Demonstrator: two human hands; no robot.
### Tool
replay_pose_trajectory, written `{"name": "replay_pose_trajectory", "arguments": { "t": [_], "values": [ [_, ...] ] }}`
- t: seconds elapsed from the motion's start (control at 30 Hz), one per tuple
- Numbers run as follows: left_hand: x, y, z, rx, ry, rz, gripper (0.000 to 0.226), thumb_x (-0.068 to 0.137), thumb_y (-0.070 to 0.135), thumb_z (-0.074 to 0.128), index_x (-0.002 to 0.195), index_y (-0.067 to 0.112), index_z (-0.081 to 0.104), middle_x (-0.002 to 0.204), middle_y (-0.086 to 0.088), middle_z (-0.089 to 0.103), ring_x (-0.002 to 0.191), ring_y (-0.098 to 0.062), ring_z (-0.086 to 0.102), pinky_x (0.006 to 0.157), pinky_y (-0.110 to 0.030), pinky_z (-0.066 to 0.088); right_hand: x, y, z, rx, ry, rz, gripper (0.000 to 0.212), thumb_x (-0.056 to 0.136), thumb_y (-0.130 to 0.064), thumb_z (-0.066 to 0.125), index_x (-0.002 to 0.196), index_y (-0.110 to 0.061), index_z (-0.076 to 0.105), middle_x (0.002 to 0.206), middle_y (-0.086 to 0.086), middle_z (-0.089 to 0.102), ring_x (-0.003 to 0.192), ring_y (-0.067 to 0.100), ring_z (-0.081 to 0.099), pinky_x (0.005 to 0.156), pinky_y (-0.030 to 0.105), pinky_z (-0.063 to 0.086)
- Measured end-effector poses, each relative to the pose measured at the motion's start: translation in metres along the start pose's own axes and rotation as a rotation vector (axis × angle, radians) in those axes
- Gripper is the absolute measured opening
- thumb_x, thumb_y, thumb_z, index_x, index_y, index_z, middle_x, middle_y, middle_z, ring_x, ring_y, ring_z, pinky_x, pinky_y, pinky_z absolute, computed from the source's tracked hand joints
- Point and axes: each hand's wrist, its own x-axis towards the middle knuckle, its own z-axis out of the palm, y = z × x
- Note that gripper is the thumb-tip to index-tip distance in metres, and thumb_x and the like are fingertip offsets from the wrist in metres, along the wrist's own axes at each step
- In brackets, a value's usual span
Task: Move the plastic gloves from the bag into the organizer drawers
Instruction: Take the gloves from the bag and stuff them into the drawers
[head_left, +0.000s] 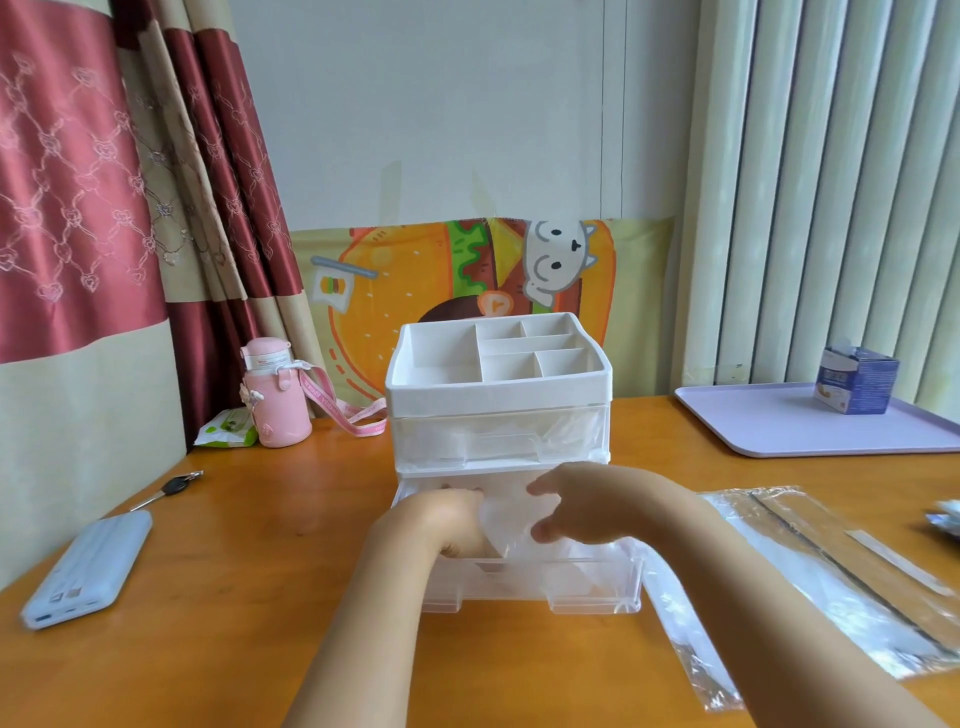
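Two bare forearms come in from the bottom edge, and both hands are in the lower drawer (530, 587) of the organizer (498, 384), which is pulled out toward the camera. At the wrist the left hand (447, 519) bends down. Its fingers are hidden behind the back of the hand, so I cannot tell if they grip. Just beside it the right hand (587, 504) has thumb & fingers curled round a thin see-through bunch of plastic gloves (514, 525), over the drawer. More film lies in the drawer's right part. Above it the upper drawer (467, 439) is pushed in, w/ crumpled film visible through its clear front. On top sits a white tray part w/ several compartments.

Everything stands on an orange-brown wooden table (234, 597). Behind is a white wall, w/ a red & beige curtain (78, 182) at left, pale vertical blinds (831, 182) at right & a burger-print cloth (415, 270) behind the organizer.

Right of the drawer the clear flat bag (831, 571) lies on the table; the right forearm covers part of it.

At left lie a pale power bank (88, 566) & a key (171, 486). Farther back stand a pink bottle (272, 395) w/ strap & a green wipes pack (228, 431) touching it. At back right a lilac tray (753, 431) carries a blue carton (854, 379).
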Motion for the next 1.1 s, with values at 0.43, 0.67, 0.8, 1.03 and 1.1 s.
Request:
{"name": "replay_pose_trajectory", "arguments": {
  "t": [0.43, 0.67, 0.8, 1.03, 1.1],
  "values": [
    [-0.041, 0.023, -0.02, -0.18, 0.429, 0.076, 0.054, 0.082, 0.05, 0.069, 0.128, 0.024, 0.058, 0.131, 0.006, 0.056, 0.117, -0.013, 0.054, 0.09, -0.024, 0.041, -0.067, 0.068, -0.034, 0.134, 0.401, -0.088, 0.014, 0.088, -0.042, 0.06, 0.089, -0.029, 0.067, 0.068, -0.01, 0.069, 0.061, 0.001, 0.063, 0.066, 0.021, 0.052],
    [-0.038, 0.103, 0.026, -0.325, 0.547, 0.476, 0.03, 0.092, 0.041, 0.057, 0.078, 0.015, 0.062, 0.092, 0.005, 0.064, 0.088, -0.008, 0.059, 0.085, -0.031, 0.049, -0.084, 0.152, -0.03, 0.114, 0.601, 0.266, 0.053, 0.081, -0.06, 0.056, 0.059, -0.012, 0.065, 0.047, -0.004, 0.053, 0.049, 0.01, 0.048, 0.049, 0.024, 0.029],
    [-0.027, 0.14, 0.062, -0.291, 0.383, 0.559, 0.022, 0.093, 0.043, 0.055, 0.088, 0.022, 0.059, 0.107, 0.014, 0.058, 0.1, -0.001, 0.051, 0.083, -0.018, 0.037, -0.086, 0.212, -0.011, 0.188, 0.492, 0.394, 0.038, 0.086, -0.049, 0.061, 0.069, -0.015, 0.064, 0.056, -0.001, 0.065, 0.049, 0.013, 0.056, 0.051, 0.025, 0.041],
    [0.019, 0.171, 0.102, -0.22, 0.186, 0.472, 0.045, 0.095, 0.044, 0.052, 0.136, 0.025, 0.046, 0.143, 0.011, 0.041, 0.128, -0.005, 0.041, 0.095, -0.016, 0.032, -0.082, 0.258, 0.025, 0.156, 0.278, 0.513, 0.03, 0.088, -0.007, 0.048, 0.099, -0.022, 0.071, 0.096, -0.004, 0.068, 0.087, 0.015, 0.062, 0.069, 0.017, 0.047],
    [0.034, 0.176, 0.11, -0.223, 0.155, 0.432, 0.054, 0.096, 0.044, 0.051, 0.144, 0.022, 0.038, 0.15, 0.008, 0.035, 0.135, -0.007, 0.035, 0.104, -0.019, 0.028, -0.083, 0.261, 0.025, 0.151, 0.242, 0.517, 0.032, 0.086, -0.005, 0.048, 0.098, -0.023, 0.072, 0.092, -0.004, 0.067, 0.086, 0.014, 0.062, 0.064, 0.015, 0.044]
  ]
}}
